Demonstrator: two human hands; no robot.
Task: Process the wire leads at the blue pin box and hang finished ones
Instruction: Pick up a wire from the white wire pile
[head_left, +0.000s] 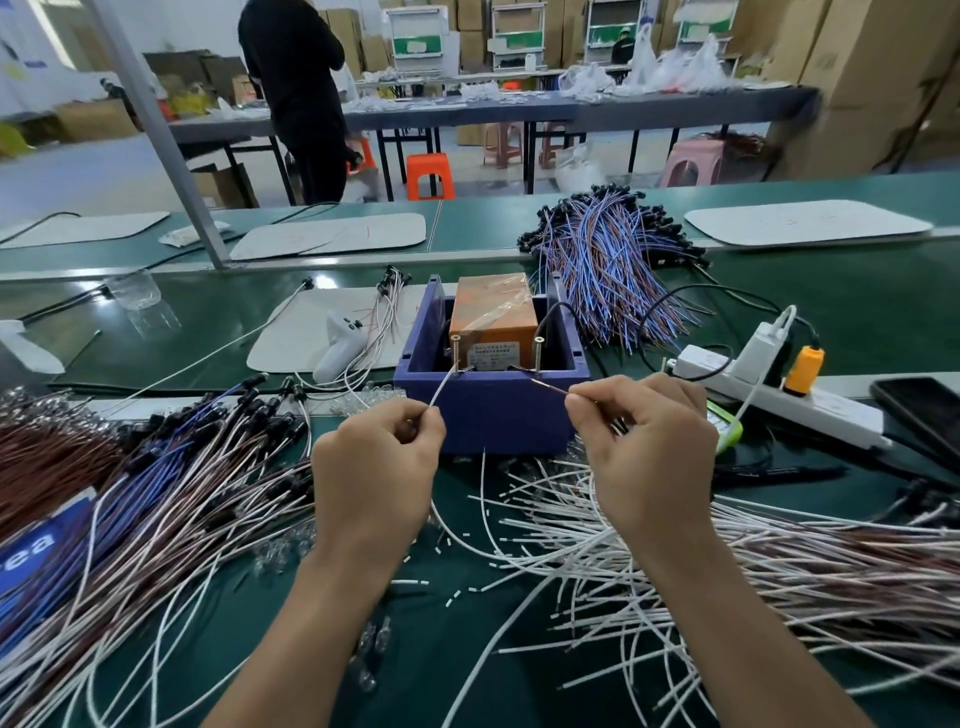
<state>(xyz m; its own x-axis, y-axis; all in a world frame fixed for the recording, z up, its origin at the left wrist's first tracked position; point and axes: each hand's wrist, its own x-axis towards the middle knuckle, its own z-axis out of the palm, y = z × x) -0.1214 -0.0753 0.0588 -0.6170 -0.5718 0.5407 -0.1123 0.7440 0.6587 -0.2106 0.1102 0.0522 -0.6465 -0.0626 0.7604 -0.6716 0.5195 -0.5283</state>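
Blue pin box (493, 415) centre frame, orange block (493, 306) filling it, two upright pins (455, 353) (538, 353) on its near rim; left hand (376, 467) and right hand (649, 452) just in front pinch a white lead (441, 389) and a thin lead (548, 387) up to that rim. Left wire pile (156, 499) and right wire pile (737, 561) crowd the lower corners, power strip (810, 408) blocks right of box. Bare desk (441, 654) only between the forearms, lower centre, scattered with cut bits.
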